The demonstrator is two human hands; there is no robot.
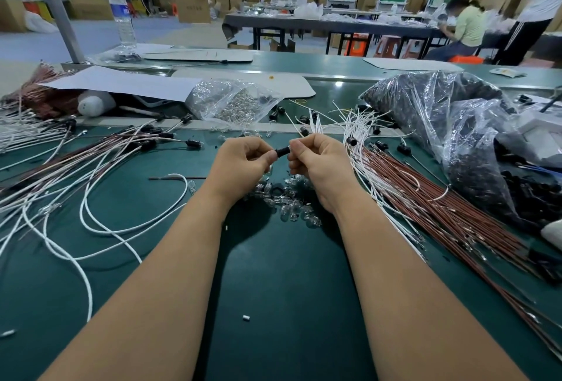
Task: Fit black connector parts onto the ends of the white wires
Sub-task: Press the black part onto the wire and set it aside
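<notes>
1. Both forearms reach forward over the green mat point(273, 289), and the hands meet above a heap of small glass bulbs point(289, 201).
2. The left hand point(243, 161) and right hand point(316, 161) have curled fingers and pinch opposite ends of one black connector point(282, 152) between them.
3. The connector is short, dark and cylindrical, held level just above the bulbs.
4. White wires point(362, 137) fan out right of the bulbs, beside brown wires point(441, 198); further white wires loop left of the bulbs.
5. A crinkled clear bag point(441, 119) of black parts lies right of the bulbs, beyond the wires.
</notes>
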